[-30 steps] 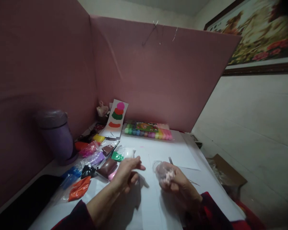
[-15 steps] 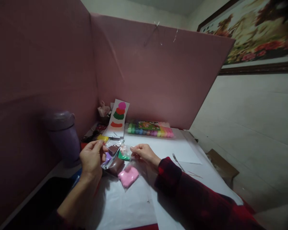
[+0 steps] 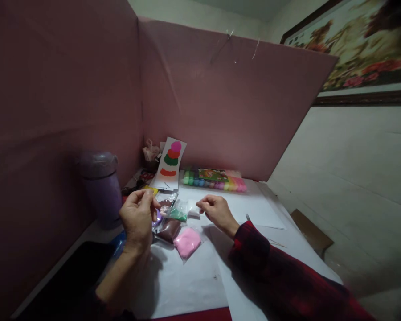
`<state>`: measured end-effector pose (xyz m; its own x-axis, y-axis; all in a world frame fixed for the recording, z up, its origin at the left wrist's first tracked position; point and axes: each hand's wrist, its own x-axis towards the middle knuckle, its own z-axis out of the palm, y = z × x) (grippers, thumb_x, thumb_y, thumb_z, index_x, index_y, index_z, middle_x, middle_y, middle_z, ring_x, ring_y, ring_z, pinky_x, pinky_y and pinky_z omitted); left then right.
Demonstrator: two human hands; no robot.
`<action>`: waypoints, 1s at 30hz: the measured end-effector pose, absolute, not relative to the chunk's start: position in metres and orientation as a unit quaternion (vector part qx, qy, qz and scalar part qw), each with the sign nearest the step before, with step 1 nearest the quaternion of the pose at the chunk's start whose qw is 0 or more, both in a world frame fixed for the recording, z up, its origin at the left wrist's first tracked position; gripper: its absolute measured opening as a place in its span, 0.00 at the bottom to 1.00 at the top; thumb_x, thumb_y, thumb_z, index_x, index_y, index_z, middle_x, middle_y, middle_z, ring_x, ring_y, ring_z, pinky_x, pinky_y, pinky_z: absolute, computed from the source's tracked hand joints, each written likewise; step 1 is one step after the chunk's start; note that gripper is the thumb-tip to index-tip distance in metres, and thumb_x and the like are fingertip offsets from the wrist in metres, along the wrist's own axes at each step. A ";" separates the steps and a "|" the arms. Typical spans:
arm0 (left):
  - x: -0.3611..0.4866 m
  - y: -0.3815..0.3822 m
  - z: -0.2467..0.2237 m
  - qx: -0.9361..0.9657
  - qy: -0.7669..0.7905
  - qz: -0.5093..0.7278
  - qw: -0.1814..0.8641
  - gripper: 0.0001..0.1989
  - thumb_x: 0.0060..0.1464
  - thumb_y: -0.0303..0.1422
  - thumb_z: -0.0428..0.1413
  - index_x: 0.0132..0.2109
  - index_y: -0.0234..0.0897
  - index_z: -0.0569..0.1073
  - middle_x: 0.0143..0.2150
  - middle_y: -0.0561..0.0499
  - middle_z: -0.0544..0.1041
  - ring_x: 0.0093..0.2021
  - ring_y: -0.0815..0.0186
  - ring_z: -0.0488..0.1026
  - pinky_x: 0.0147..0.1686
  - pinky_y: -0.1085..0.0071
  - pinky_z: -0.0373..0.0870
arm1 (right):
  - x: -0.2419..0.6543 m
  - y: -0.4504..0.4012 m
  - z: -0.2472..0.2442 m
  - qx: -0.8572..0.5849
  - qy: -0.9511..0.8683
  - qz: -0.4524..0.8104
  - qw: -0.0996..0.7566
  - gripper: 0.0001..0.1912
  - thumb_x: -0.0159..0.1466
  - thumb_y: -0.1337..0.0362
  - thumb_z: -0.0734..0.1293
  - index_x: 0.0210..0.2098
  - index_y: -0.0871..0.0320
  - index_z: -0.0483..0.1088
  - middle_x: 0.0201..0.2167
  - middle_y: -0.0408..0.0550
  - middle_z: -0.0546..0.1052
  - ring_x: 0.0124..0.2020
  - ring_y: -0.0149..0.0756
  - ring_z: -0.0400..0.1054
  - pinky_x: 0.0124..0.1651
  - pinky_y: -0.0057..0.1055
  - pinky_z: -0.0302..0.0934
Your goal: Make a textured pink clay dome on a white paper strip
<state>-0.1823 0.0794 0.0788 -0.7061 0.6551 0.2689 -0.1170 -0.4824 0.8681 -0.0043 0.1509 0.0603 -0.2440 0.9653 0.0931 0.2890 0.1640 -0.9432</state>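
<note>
My left hand point(image 3: 138, 218) is raised on the left, thumb and fingers pinched together; what they hold, if anything, is hidden. My right hand point(image 3: 219, 214) is closed in a pinch at the edge of a small clear bag with white stuff point(image 3: 194, 209) in it. Between and below the hands lie clear packets of soft modelling clay: green point(image 3: 179, 216), brown point(image 3: 169, 230), pink point(image 3: 187, 242) and purple point(image 3: 157, 217), partly behind my left fingers. A small pale pink lump point(image 3: 165, 210) shows in clear plastic beside them. A thin dark tool point(image 3: 174, 199) lies across the packets.
A purple lidded cup point(image 3: 102, 191) stands at left. Behind are a card with painted colour shapes point(image 3: 171, 162) and a long pack of many-coloured clay point(image 3: 214, 180). A fork point(image 3: 247, 217) and thin sticks point(image 3: 277, 243) lie at right. Pink panels point(image 3: 220, 102) close off the back and left.
The view has shifted, so everything sits further right. My right hand has moved away from my left and from the packets, and the white bag now shows at its fingertips.
</note>
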 end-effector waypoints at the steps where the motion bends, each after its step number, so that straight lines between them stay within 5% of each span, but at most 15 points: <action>1: -0.178 0.079 0.077 0.322 0.453 0.795 0.243 0.09 0.49 0.35 0.59 0.29 0.35 0.69 0.17 0.59 0.68 0.12 0.77 0.57 0.10 0.79 0.51 | 0.006 0.146 0.062 -0.481 -0.650 0.449 0.380 0.14 0.56 0.57 0.68 0.22 0.60 0.69 0.16 0.41 0.66 0.16 0.26 0.54 0.19 0.25 0.47; 3: -0.167 0.078 0.073 0.379 0.465 0.750 0.279 0.09 0.51 0.37 0.58 0.32 0.35 0.70 0.18 0.59 0.69 0.13 0.76 0.57 0.12 0.79 0.52 | 0.026 0.134 0.067 -0.452 -0.594 0.568 0.346 0.21 0.59 0.48 0.65 0.27 0.62 0.70 0.18 0.41 0.66 0.15 0.24 0.51 0.17 0.23 0.45; 5: -0.149 0.078 0.071 0.458 0.465 0.679 0.337 0.10 0.52 0.38 0.57 0.37 0.36 0.72 0.21 0.57 0.71 0.15 0.74 0.60 0.15 0.77 0.57 | 0.043 0.121 0.071 -0.382 -0.510 0.696 0.332 0.25 0.59 0.44 0.64 0.32 0.63 0.70 0.26 0.47 0.70 0.20 0.25 0.60 0.19 0.22 0.51; 8: -0.116 0.076 0.070 0.621 0.454 0.566 0.297 0.09 0.51 0.33 0.58 0.40 0.37 0.75 0.29 0.52 0.75 0.29 0.69 0.70 0.30 0.72 0.66 | 0.063 0.104 0.074 -0.338 -0.477 0.736 0.341 0.29 0.61 0.41 0.61 0.34 0.64 0.70 0.30 0.51 0.72 0.27 0.28 0.65 0.22 0.21 0.56; 10: -0.094 0.076 0.068 0.714 0.449 0.479 0.244 0.07 0.49 0.32 0.59 0.38 0.38 0.77 0.32 0.51 0.73 0.29 0.68 0.69 0.31 0.70 0.65 | 0.073 0.097 0.074 -0.319 -0.498 0.729 0.345 0.30 0.61 0.39 0.59 0.33 0.63 0.71 0.29 0.50 0.71 0.26 0.27 0.64 0.22 0.21 0.55; 14: -0.064 0.084 0.058 0.734 0.427 0.459 0.261 0.07 0.50 0.30 0.58 0.38 0.41 0.78 0.30 0.52 0.71 0.29 0.68 0.68 0.30 0.70 0.64 | 0.091 0.096 0.069 -0.316 -0.560 0.682 0.349 0.32 0.63 0.39 0.55 0.34 0.62 0.71 0.28 0.49 0.71 0.26 0.29 0.65 0.22 0.21 0.55; 17: -0.056 0.094 0.051 0.621 0.386 0.515 0.448 0.08 0.47 0.33 0.61 0.37 0.37 0.77 0.27 0.52 0.73 0.27 0.67 0.70 0.25 0.72 0.65 | 0.101 0.103 0.062 -0.368 -0.603 0.586 0.397 0.25 0.58 0.42 0.64 0.37 0.60 0.70 0.28 0.47 0.73 0.26 0.31 0.68 0.19 0.22 0.54; 21: -0.055 0.100 0.047 0.454 0.356 0.530 0.621 0.14 0.40 0.34 0.67 0.34 0.32 0.76 0.28 0.48 0.78 0.31 0.63 0.76 0.26 0.73 0.69 | 0.106 0.105 0.049 -0.399 -0.627 0.475 0.471 0.10 0.57 0.59 0.70 0.29 0.59 0.70 0.24 0.43 0.73 0.22 0.28 0.64 0.21 0.23 0.55; 26: -0.059 0.094 0.041 0.345 0.388 0.549 0.655 0.18 0.36 0.39 0.69 0.34 0.31 0.78 0.27 0.49 0.76 0.24 0.69 0.74 0.19 0.78 0.65 | 0.108 0.095 0.038 -0.408 -0.696 0.359 0.470 0.09 0.64 0.64 0.62 0.31 0.58 0.72 0.24 0.44 0.73 0.23 0.29 0.64 0.28 0.28 0.60; 30: -0.059 0.092 0.032 0.350 0.399 0.530 0.662 0.18 0.36 0.37 0.70 0.34 0.32 0.77 0.22 0.53 0.74 0.19 0.72 0.70 0.18 0.78 0.65 | 0.106 0.089 0.036 -0.367 -0.750 0.263 0.484 0.05 0.60 0.66 0.67 0.37 0.57 0.70 0.32 0.47 0.73 0.29 0.33 0.67 0.30 0.29 0.62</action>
<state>-0.0589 0.0920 0.0322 0.1210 0.9801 -0.1577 -0.4223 0.1946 0.8853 0.1056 0.0890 0.0355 -0.2624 0.8052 0.5317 0.2965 0.5917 -0.7497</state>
